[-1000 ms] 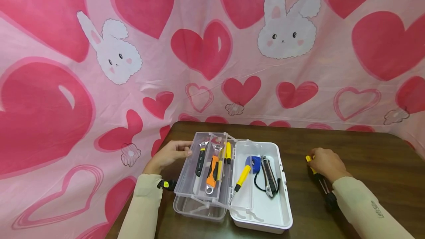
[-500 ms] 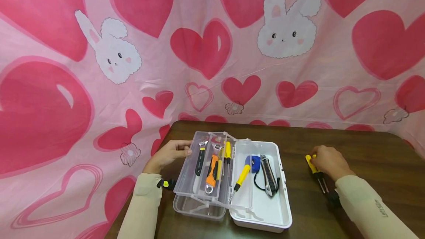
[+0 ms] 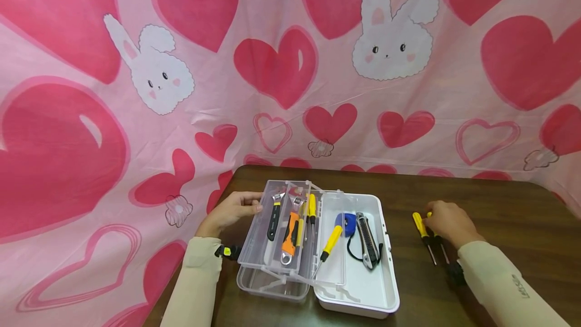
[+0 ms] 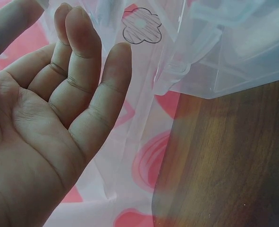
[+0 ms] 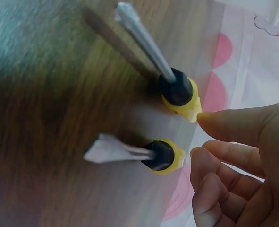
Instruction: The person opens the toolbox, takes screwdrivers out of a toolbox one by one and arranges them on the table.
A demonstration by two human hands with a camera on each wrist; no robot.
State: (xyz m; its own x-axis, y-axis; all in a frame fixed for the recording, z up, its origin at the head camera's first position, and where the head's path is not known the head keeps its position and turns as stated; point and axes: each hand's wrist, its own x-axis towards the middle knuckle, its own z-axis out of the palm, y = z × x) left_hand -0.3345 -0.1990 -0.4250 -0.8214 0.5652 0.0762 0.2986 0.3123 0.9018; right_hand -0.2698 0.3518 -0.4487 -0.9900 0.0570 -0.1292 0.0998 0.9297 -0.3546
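My left hand (image 3: 231, 213) holds the upper left edge of the clear tray (image 3: 254, 246) between thumb and index finger; its other fingers are loosely bent in the left wrist view. In the tray lie a black wrench (image 3: 274, 221) and an orange-handled wrench (image 3: 290, 233). On the table at right, my right hand (image 3: 451, 223) is over two yellow-and-black screwdrivers. The left one (image 3: 421, 226) lies free of it; the other (image 3: 438, 241) is partly hidden under it. In the right wrist view, a fingertip touches the upper screwdriver's handle (image 5: 193, 109), with the lower screwdriver (image 5: 159, 156) apart from the fingers.
The white toolbox base (image 3: 388, 266) stands between the hands, with a blue tape measure (image 3: 348, 224) and a utility knife (image 3: 366, 241) in it. A yellow screwdriver (image 3: 333, 240) lies aslant beside them. Pink cloth with hearts (image 3: 331, 122) hangs behind the table.
The two screwdrivers at right have come apart: the left one has shifted left, out from under my right hand. My left hand and the toolbox have stayed in place.
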